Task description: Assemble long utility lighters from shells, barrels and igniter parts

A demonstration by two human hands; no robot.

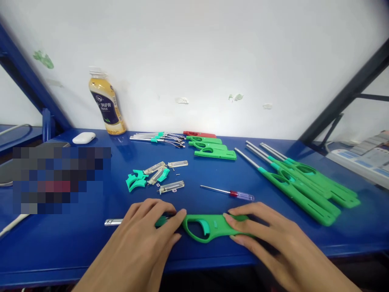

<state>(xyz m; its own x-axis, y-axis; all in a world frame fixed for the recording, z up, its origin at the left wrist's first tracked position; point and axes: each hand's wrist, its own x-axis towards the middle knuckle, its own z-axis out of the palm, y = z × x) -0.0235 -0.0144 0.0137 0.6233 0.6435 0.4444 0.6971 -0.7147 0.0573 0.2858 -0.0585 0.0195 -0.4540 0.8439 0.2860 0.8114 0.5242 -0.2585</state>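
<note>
A green long-reach lighter [217, 227] lies across the table's front part, its teal trigger showing inside the finger loop. My right hand [273, 239] grips the handle end, thumb and fingers on its top and lower edges. My left hand [146, 239] closes around the front end, where the metal tube [113, 222] sticks out to the left. The left hand hides the joint between tube and body. Behind the lighter lies a screwdriver [240, 195] with a red and clear handle. Teal triggers [135, 182] and clear fuel tanks [172, 186] lie behind my left hand.
Several assembled green lighters [298, 190] lie at the right. Along the wall are metal tubes with wires [148, 137], green handle shells [215, 153] and a red one [200, 134]. A drink bottle [107, 107] and a white earphone case [84, 138] stand back left.
</note>
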